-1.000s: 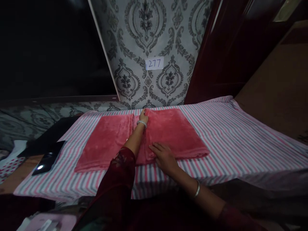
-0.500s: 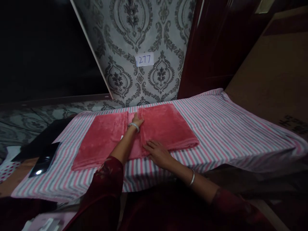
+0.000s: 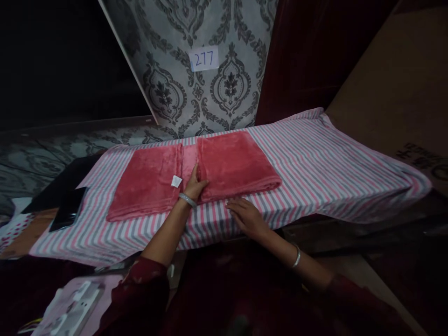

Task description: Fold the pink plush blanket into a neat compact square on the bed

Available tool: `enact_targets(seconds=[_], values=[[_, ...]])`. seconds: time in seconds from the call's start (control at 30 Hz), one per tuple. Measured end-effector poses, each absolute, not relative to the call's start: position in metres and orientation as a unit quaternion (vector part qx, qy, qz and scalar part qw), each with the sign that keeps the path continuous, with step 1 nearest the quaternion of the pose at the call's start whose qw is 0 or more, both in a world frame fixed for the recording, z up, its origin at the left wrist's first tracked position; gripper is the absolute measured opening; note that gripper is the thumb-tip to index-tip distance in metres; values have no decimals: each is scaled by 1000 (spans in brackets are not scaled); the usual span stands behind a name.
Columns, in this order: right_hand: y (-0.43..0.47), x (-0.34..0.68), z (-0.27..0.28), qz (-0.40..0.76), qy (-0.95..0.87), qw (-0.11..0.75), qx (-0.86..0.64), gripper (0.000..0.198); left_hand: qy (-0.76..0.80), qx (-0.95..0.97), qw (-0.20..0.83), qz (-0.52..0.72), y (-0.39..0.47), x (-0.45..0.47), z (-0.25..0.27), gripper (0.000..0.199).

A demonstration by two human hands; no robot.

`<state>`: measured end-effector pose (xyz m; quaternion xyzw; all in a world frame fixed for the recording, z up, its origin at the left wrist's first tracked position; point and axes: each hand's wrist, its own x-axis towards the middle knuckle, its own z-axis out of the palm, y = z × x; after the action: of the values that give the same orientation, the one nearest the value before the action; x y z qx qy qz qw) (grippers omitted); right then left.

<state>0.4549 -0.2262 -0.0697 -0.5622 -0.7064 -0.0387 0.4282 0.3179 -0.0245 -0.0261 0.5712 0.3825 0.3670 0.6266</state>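
Nearby — black device [image 3: 69, 208], striped cloth [image 3: 336, 168] under red blanket [image 3: 226, 161]

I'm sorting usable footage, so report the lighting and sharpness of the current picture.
Head view: dim light, the large screen nearly black; same view: the red blanket, left hand and right hand are distinguishable; same view: the number card reads clearly, but the lettering on the cardboard box is hard to read.

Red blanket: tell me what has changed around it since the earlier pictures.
The left hand slid nearer along the inner edge of the right panel of the red blanket, uncovering the white tag. The right hand drew back from that panel to its near edge. The blanket stayed folded.
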Motion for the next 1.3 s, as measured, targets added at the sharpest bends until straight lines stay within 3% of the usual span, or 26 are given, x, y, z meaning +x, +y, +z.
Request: enact_targets(seconds=[0.1, 0.33, 0.57, 0.83, 1.3], values=[[-227, 448, -75, -32, -712, 381, -589, 38, 386, 485, 699, 358, -30, 327, -8, 106], [-198, 459, -52, 1, -657, 233, -717, 44, 394, 482, 686, 377, -19, 346, 30, 91], [-204, 514, -32, 13, -513, 131, -848, 46, 404, 499, 681, 353, -20, 332, 21, 98], [-216, 530, -40, 12, -517, 134, -845, 46, 413, 541, 666, 305, -28, 307, -17, 94], [-214, 530, -66, -28, -532, 182, -827, 35, 566, 586, 476, 331, 129, 411, 27, 107]])
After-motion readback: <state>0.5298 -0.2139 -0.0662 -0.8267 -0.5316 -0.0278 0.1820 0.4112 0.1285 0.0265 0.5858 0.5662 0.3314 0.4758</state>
